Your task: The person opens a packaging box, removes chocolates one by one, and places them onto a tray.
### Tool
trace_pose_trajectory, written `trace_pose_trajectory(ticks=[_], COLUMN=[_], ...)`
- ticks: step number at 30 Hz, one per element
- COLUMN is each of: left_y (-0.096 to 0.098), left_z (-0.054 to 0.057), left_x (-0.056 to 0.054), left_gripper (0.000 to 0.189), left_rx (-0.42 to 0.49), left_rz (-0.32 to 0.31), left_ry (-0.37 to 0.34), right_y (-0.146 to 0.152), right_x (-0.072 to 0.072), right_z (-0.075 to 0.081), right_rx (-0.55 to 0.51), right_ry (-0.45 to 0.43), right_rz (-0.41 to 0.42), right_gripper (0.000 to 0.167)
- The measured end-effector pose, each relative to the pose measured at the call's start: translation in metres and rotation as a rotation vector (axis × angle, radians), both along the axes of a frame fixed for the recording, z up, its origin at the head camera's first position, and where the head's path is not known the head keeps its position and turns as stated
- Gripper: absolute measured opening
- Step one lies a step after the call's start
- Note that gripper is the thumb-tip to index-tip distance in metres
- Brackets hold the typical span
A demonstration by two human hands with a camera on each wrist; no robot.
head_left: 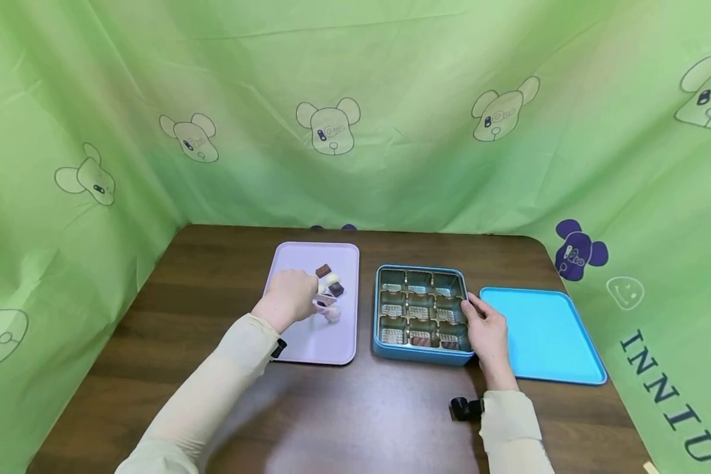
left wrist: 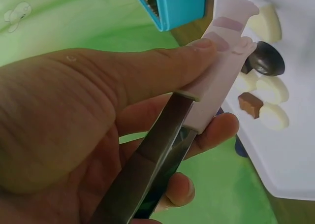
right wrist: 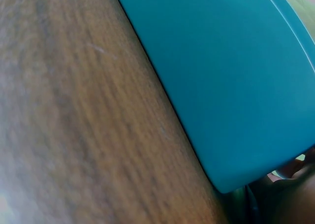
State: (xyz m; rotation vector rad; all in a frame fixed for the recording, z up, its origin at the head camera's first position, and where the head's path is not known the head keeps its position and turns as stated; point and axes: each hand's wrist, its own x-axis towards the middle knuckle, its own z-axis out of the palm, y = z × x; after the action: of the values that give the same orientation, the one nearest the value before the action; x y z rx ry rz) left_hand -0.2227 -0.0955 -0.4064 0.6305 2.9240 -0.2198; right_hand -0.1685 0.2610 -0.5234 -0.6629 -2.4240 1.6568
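My left hand (head_left: 290, 296) holds a pair of tongs (left wrist: 216, 86) with metal arms and pale pink tips, thumb on one side and fingers on the other. The tips are over a lilac tray (head_left: 316, 345), close to several white, brown and dark chocolates (left wrist: 266, 59); whether they pinch one I cannot tell. A blue square box (head_left: 423, 355) has a gold insert with several compartments. Brown pieces (head_left: 421, 341) lie in its front middle and front right compartments. My right hand (head_left: 488, 332) grips the box's right side, thumb at the rim, fingers mostly hidden.
A flat bright blue lid or tray (head_left: 548, 336) lies right of the box, partly behind my right hand. Everything stands on a dark wooden table (head_left: 332, 421). Green printed cloth (head_left: 403, 184) hangs behind and at both sides.
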Motion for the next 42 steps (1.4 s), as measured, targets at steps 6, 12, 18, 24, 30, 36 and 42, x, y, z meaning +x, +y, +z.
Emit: trace_pose_trajectory(ticks=[6,12,18,24,30,36,42], left_y=[0.001,0.018,0.046,0.069,0.091,0.113,0.131], left_z=[0.013,0.025,0.031,0.032,0.026,0.009,0.002], left_x=[0.001,0.013,0.024,0.029,0.036,0.043,0.046], left_gripper=[0.023,0.023,0.025,0.026,0.026,0.025,0.018], left_rx=[0.037,0.137,0.152,0.130,0.059,-0.037,-0.096], left_rz=[-0.007,-0.108,-0.204,-0.279,-0.320,-0.341,-0.342], left_ry=[0.072,0.150,0.129,0.135,0.109,0.091,0.073], right_y=[0.000,-0.001,-0.001,-0.001,0.000,0.000,0.000], right_x=[-0.003,-0.003,-0.003,-0.002,-0.002,-0.002,-0.002], right_z=[0.001,0.000,0.001,0.001,0.000,0.000,0.000], right_rx=[0.000,-0.006,-0.010,-0.011,-0.014,-0.016,-0.027], right_ry=[-0.013,-0.017,-0.011,-0.012,-0.023,-0.017,-0.005], right_rz=[-0.011,-0.010,-0.007,-0.008,-0.010,-0.015,-0.012], right_gripper=[0.051,0.051,0.051,0.050,0.052,0.051,0.051])
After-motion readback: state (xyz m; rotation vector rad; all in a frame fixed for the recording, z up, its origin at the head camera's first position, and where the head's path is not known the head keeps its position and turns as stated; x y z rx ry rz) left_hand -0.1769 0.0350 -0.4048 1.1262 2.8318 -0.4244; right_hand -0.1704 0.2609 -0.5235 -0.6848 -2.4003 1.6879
